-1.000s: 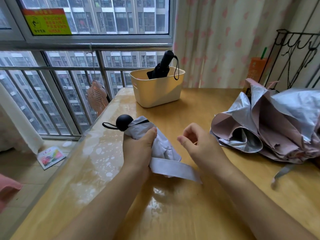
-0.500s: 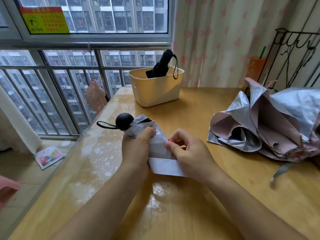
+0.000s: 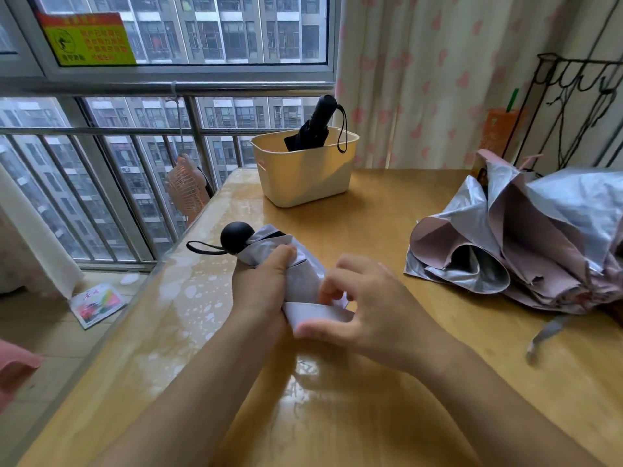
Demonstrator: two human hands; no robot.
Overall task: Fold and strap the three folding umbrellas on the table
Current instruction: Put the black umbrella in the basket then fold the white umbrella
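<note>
Grey umbrella (image 3: pixel 300 264): left hand (image 3: pixel 259 291) grips it; right hand (image 3: pixel 367 315), earlier apart, now pinches strap (image 3: pixel 317 313); strapping under way

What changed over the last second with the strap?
The right hand moved left, took hold of the strap and drew it toward the grey umbrella. The left hand kept gripping it; the pink umbrella and the black umbrella in the bin stayed put.
</note>
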